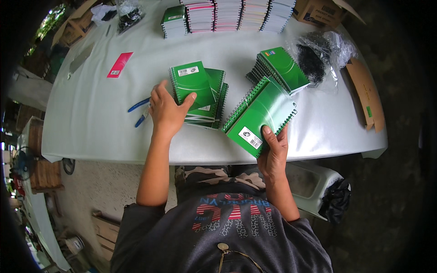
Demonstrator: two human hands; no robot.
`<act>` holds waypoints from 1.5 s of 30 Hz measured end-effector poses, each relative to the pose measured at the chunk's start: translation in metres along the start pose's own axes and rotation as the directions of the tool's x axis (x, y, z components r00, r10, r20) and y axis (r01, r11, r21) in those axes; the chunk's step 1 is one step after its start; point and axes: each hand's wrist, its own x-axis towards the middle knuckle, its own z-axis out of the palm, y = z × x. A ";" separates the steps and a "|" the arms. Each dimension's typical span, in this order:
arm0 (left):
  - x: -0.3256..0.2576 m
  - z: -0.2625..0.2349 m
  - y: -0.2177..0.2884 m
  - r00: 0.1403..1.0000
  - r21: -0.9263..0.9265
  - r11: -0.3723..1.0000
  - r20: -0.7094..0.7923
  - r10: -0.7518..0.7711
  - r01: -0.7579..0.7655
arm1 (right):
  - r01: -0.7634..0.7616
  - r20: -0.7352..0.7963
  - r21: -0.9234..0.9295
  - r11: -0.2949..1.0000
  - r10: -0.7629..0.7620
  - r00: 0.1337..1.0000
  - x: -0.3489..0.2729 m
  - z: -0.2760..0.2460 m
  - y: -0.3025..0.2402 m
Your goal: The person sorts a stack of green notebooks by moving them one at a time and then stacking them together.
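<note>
In my right hand (pixel 274 152) are green spiral notebooks (pixel 261 118), gripped at their lower right with the thumb on top. Wire coils show along both long sides, so more than one seems stacked there; the exact number is hidden. My left hand (pixel 167 109) is at the lower left corner of a loose pile of green notebooks (pixel 193 82). Its thumb lies over the top notebook's lower edge, while the fingers spread apart to the left of it. Beyond the right hand, another stack of green notebooks (pixel 283 68) rests beside black wire coils (pixel 257 75).
Tall notebook stacks (pixel 227 16) line the table's far edge. Blue-handled pliers (pixel 142 119) and a pink cover (pixel 120 65) lie at left. A plastic bag of black coils (pixel 314 61) and a cardboard flap (pixel 364 93) are at right. A plastic chair (pixel 309 186) stands below.
</note>
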 end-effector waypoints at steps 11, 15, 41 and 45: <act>-0.008 -0.011 0.020 0.969 -0.223 0.945 0.009 0.247 -0.239 | -0.137 0.075 0.013 0.990 0.136 0.988 0.006 0.007 0.005; -0.048 -0.034 0.059 0.921 -0.627 0.778 0.292 0.260 -0.021 | -0.136 0.159 0.066 0.989 0.124 0.979 0.004 0.018 0.008; 0.021 -0.015 0.004 0.957 -0.167 0.982 0.288 -0.042 0.093 | 0.007 0.066 0.098 0.995 -0.014 0.998 0.002 0.018 -0.013; 0.026 -0.015 0.002 0.962 -0.635 0.728 0.238 -0.134 0.258 | -0.067 0.164 0.072 0.995 0.054 0.985 0.025 0.050 -0.003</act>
